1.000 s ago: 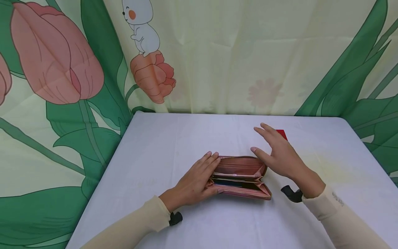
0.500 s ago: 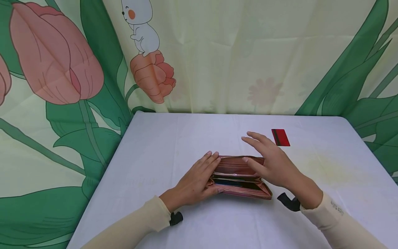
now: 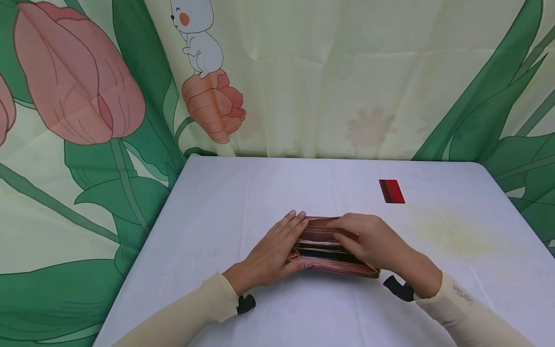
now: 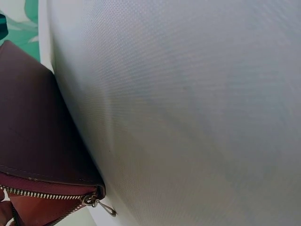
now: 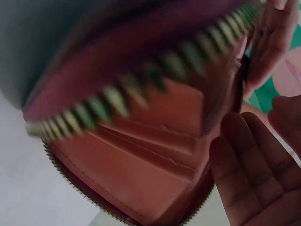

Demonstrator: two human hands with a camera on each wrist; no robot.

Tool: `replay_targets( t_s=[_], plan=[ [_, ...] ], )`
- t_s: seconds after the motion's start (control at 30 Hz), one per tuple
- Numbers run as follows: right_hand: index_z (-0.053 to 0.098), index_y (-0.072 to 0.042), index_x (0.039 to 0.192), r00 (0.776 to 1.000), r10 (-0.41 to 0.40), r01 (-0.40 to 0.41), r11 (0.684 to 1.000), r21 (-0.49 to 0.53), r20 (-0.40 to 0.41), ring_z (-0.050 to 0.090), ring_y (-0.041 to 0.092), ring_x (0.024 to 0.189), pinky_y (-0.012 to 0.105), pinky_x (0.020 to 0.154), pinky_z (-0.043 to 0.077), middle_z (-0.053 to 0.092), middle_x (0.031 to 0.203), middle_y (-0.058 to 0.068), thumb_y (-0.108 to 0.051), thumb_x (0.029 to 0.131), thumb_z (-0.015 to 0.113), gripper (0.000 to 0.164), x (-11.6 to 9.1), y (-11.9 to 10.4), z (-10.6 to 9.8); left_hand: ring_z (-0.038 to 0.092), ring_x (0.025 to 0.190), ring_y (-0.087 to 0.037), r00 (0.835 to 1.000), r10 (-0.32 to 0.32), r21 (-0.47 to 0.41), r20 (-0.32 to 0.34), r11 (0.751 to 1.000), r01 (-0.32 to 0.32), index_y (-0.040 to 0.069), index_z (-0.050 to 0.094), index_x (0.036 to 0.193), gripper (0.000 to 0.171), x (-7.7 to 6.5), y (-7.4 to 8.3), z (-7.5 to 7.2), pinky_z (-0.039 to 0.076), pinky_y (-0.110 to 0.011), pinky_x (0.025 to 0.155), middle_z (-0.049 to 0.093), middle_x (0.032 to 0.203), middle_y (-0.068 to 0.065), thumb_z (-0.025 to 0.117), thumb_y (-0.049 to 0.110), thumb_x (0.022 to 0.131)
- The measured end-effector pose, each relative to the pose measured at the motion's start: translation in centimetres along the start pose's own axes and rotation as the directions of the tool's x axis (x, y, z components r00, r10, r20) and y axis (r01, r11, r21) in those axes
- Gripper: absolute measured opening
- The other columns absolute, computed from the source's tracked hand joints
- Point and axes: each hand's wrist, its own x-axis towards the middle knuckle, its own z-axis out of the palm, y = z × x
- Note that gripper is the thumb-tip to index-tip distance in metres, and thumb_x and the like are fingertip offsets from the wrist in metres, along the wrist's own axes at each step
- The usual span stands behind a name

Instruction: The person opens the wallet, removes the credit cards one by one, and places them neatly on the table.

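A pink zip wallet stands spread on the white table, its slots and inner dividers facing up. My left hand holds its left end, fingers over the far edge and thumb along the near edge. My right hand reaches over the wallet's right end, index finger and thumb a little apart above the slots. In the right wrist view its fingers lie nearly straight beside the card slots, nothing between them. A dark purple wallet side with a brass zip pull fills the left of the left wrist view.
A red card with a dark stripe lies on the table behind and right of the wallet. A printed curtain with tulips and a white animal hangs behind the table's far edge.
My right hand has come left and down from beside the wallet to over its opening, uncovering the red card. The left hand and the wallet stay in place.
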Motion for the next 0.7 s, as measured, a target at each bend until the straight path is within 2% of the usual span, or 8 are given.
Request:
replay_targets(
  t_s=[0.27,0.5,0.7],
  plan=[
    [0.079,-0.014,0.100,0.990,0.044,-0.037,0.998,-0.059,0.134,0.073,0.011,0.091,0.036,0.078,0.063,0.077,0.100,-0.005,0.001,0.084,0.082,0.023,-0.36,-0.04,1.08,0.015,0.161,-0.031,1.000,0.015,-0.008,-0.015,1.000,-0.015,0.002,0.026,0.164,0.088,-0.14,-0.11,0.01,0.020,-0.043,0.129,0.023,0.173,-0.012,0.066,0.048,0.101],
    [0.077,-0.019,0.095,0.954,0.124,-0.113,0.992,-0.056,0.272,0.065,0.004,0.082,0.032,0.073,0.060,0.073,0.091,-0.010,0.002,0.084,0.081,0.024,-0.52,-0.41,1.05,0.015,0.161,-0.031,1.000,0.015,-0.009,-0.013,1.000,-0.015,0.001,0.027,0.163,0.087,-0.19,-0.07,0.02,0.019,-0.043,0.129,0.022,0.172,-0.012,0.066,0.048,0.101],
    [0.075,-0.021,0.090,0.947,0.109,-0.102,0.994,-0.039,0.303,0.060,0.001,0.079,0.028,0.069,0.057,0.069,0.087,-0.013,0.004,0.080,0.081,0.028,-0.62,-0.52,1.08,0.014,0.161,-0.030,1.000,0.020,-0.003,-0.014,1.000,-0.021,0.000,0.026,0.163,0.087,-0.25,-0.03,-0.02,0.019,-0.043,0.130,0.022,0.172,-0.013,0.065,0.048,0.101]
  ],
)
